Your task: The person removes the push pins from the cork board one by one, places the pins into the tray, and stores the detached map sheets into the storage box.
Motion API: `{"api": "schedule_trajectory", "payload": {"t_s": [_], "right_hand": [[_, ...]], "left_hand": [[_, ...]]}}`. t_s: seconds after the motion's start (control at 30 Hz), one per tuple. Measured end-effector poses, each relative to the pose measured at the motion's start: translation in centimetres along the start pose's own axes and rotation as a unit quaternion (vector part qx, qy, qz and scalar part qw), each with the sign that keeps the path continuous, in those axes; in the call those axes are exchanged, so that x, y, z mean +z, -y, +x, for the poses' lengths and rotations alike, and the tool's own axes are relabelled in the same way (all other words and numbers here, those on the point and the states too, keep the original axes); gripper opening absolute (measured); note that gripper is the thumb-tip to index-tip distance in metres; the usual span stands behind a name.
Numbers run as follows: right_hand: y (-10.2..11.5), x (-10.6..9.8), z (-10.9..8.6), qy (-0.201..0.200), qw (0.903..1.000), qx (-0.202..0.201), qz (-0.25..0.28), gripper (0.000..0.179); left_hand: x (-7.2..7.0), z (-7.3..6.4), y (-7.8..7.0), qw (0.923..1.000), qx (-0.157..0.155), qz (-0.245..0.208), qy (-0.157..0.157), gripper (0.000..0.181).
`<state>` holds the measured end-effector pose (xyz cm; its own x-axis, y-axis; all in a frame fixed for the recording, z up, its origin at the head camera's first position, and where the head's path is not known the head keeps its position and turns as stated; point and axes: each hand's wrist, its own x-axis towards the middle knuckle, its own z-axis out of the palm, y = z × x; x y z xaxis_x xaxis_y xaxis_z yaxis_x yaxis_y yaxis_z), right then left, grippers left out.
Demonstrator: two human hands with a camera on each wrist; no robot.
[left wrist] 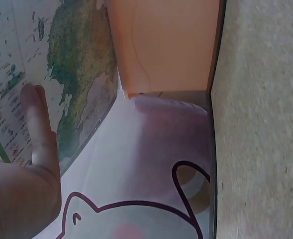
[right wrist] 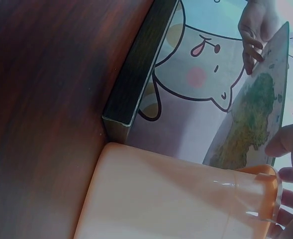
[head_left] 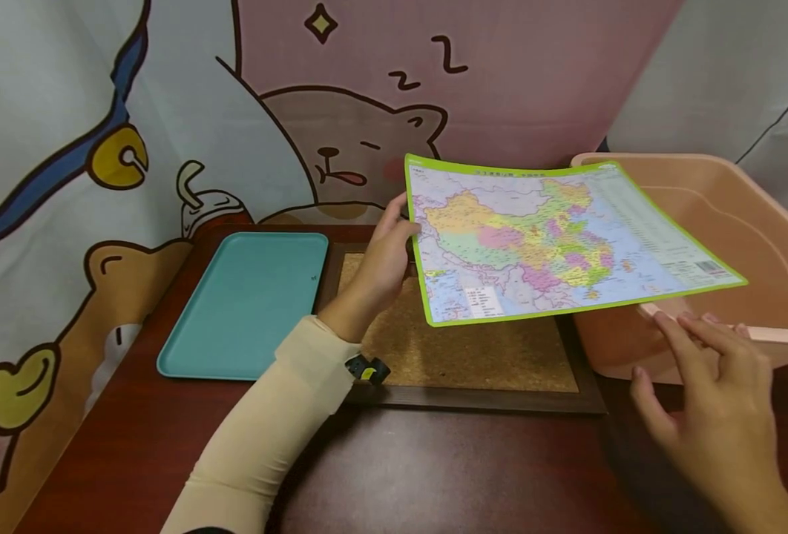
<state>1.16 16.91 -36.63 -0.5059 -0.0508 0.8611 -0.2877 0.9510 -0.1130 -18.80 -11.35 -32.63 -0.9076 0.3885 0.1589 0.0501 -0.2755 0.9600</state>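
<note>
My left hand (head_left: 383, 256) grips a map sheet (head_left: 514, 245) with a bright green border by its left edge. The sheet is raised and tilted, bowing slightly, over a brown-framed cork board (head_left: 467, 356). In the left wrist view, a digit of the left hand (left wrist: 27, 189) lies against the sheet's relief-printed back (left wrist: 81, 74). My right hand (head_left: 721, 400) is at the near rim of an orange-pink plastic bin (head_left: 608, 345), fingers extended over the rim and thumb apart. The right wrist view shows its fingers (right wrist: 290, 196) beside the bin's rim, close to the map's edge.
A teal tray (head_left: 247, 304) lies on the dark red-brown table (head_left: 461, 475), left of the cork board. The bin stands at the right, beside the board's frame. A cartoon-printed curtain (head_left: 340, 111) hangs behind the table.
</note>
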Motion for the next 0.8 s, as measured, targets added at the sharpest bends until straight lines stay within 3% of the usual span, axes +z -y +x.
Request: {"api": "schedule_trajectory", "payload": {"t_s": [0.4, 0.8], "right_hand": [[-0.2, -0.1, -0.1, 0.011, 0.9999, 0.000, 0.003, 0.061], [0.1, 0.2, 0.1, -0.012, 0.9998, -0.002, 0.014, 0.058]], "left_hand": [[1.7, 0.3, -0.5, 0.9964, -0.031, -0.073, 0.030, 0.053], [4.1, 1.2, -0.4, 0.9950, -0.043, -0.067, 0.059, 0.052]]}}
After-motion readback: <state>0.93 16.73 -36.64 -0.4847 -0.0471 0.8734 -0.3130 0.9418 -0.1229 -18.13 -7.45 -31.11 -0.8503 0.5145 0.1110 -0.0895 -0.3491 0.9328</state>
